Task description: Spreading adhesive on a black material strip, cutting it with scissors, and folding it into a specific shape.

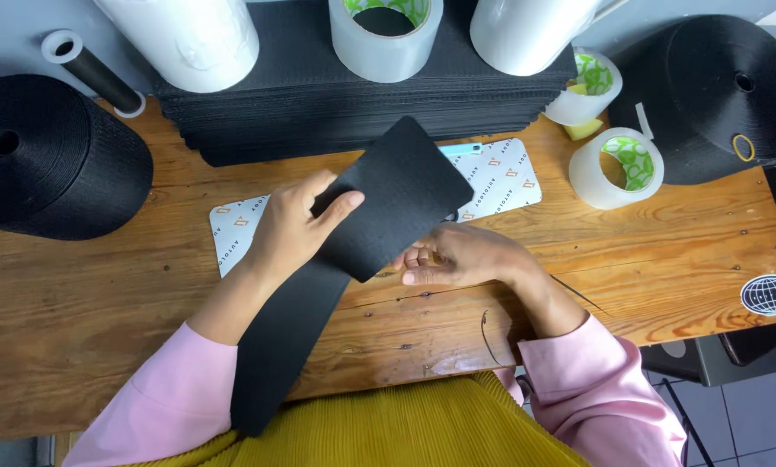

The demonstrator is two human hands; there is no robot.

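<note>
Head view: both hands hold a long black strip (379,216) of rough fabric, w/ a rounded top end, over the wooden counter (664,251). Left hand (297,225) grips the strip's left edge, thumb across the front, fingers behind. Right hand (457,258) sits at the strip's lower right edge, fingers curled under it, so it's pinching that side. The strip runs down btwn the forearms to the person's lap, past the pink sleeves.

Under the hands lies a white printed card (504,177), flat on the counter, partly covered by the strip. Just beyond the hands, a tall stack of black sheets (319,95). Far left of the left hand, a big black roll (51,160); far right, another black roll (708,95). Right of the right hand, a clear tape roll (617,169); more tape behind it.
</note>
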